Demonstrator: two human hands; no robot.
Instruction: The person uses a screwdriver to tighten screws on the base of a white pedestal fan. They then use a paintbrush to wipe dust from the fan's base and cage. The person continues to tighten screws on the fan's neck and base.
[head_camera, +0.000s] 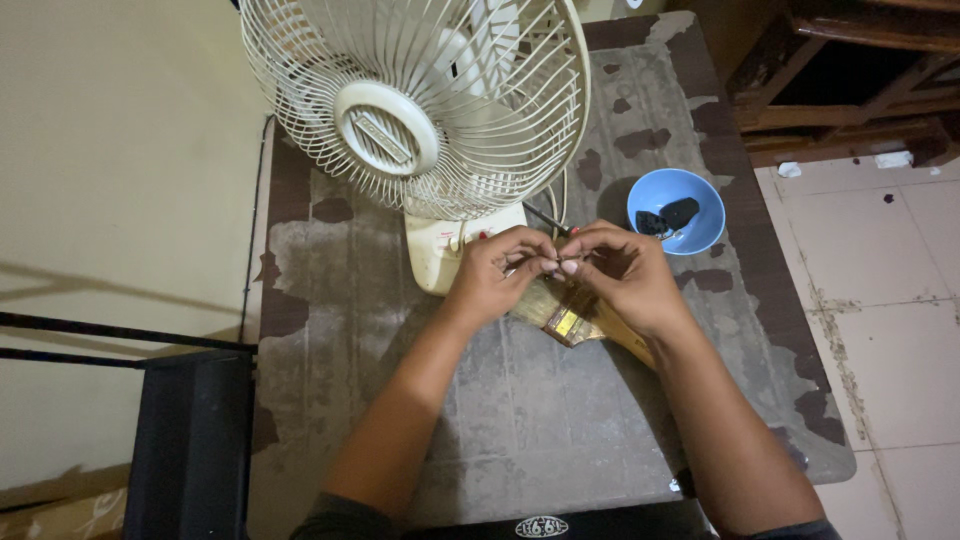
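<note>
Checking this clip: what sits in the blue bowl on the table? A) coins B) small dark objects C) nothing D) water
B: the blue bowl, to the right of the fan and beyond the right hand, holds small dark objects, too small to identify further.

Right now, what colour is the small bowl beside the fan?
Light blue bowl, seen in the head view.

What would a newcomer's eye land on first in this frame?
First, the cream table fan standing at the far edge of the worn table, its round grille tilted toward the camera. Just in front of its base, the left hand and right hand meet, pinching something too small to identify above a yellowish packet. To the right sits a blue bowl holding dark objects.
</note>
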